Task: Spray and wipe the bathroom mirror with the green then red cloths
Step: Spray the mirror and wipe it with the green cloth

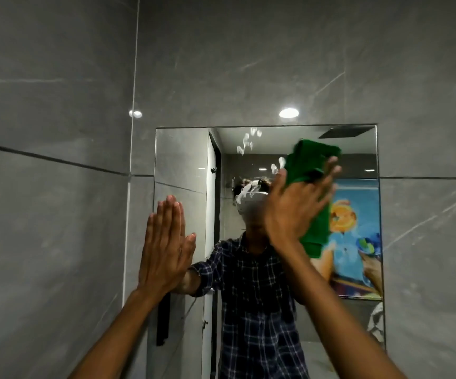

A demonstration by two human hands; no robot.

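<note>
Head view: our right hand [298, 206], fingers spread, presses the green cloth [313, 187] on the mirror [183, 160] upper right; left hand [164, 247] flat, fingers together, at its left edge.

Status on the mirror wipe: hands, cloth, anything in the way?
Left hand flat, empty, at mirror's left edge. Right hand presses green cloth to upper glass. Foam spots unwiped above. Nothing blocking.

mirror [183, 160]: glossy glass | green cloth [311, 162]: soft fabric | wall [57, 105]: polished stone-look tile
</note>
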